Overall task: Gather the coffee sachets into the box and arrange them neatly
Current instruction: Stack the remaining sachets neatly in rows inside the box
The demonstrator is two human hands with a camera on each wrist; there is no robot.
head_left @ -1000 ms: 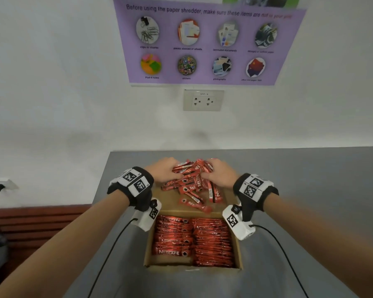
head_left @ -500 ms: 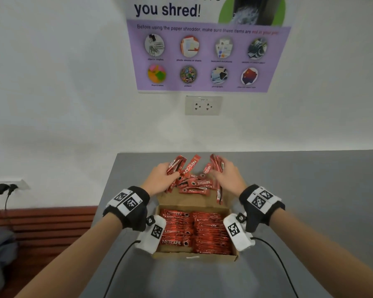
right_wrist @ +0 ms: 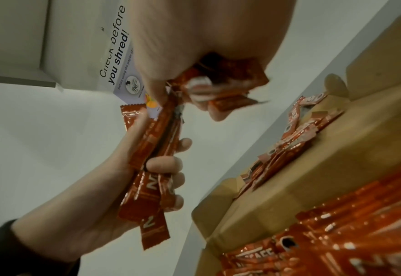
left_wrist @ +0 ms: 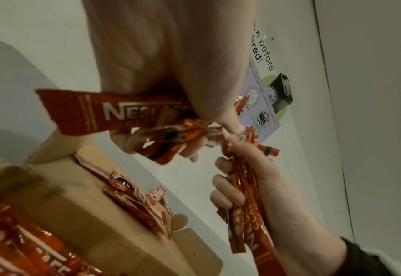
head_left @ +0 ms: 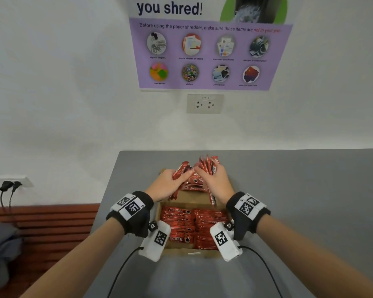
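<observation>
An open cardboard box (head_left: pixel 194 253) sits on the grey table (head_left: pixel 299 201), with red Nescafe sachets (head_left: pixel 194 224) laid flat in two rows inside. A few loose sachets (head_left: pixel 194 187) lie on its far flap. Just above that flap, my left hand (head_left: pixel 170 181) grips a bunch of sachets (head_left: pixel 181 168) and my right hand (head_left: pixel 213 179) grips another bunch (head_left: pixel 207 164) standing upright. The hands nearly touch. In the left wrist view the right hand (left_wrist: pixel 253 186) curls round its bunch (left_wrist: pixel 249 224). The right wrist view shows the left hand (right_wrist: pixel 123 177) wrapped round its bunch (right_wrist: pixel 152 168).
The table meets a white wall with a socket (head_left: pixel 205 103) and a purple poster (head_left: pixel 207 54). The table's left edge drops to a wooden slatted bench (head_left: pixel 41 218). Plugs (head_left: pixel 9 184) hang in a wall outlet at the left. Cables trail from both wrist cameras.
Both hands went from cupping the loose pile on the flap to each holding a raised bunch, and they drew closer together. Fewer sachets lie on the flap. The head view tilted up.
</observation>
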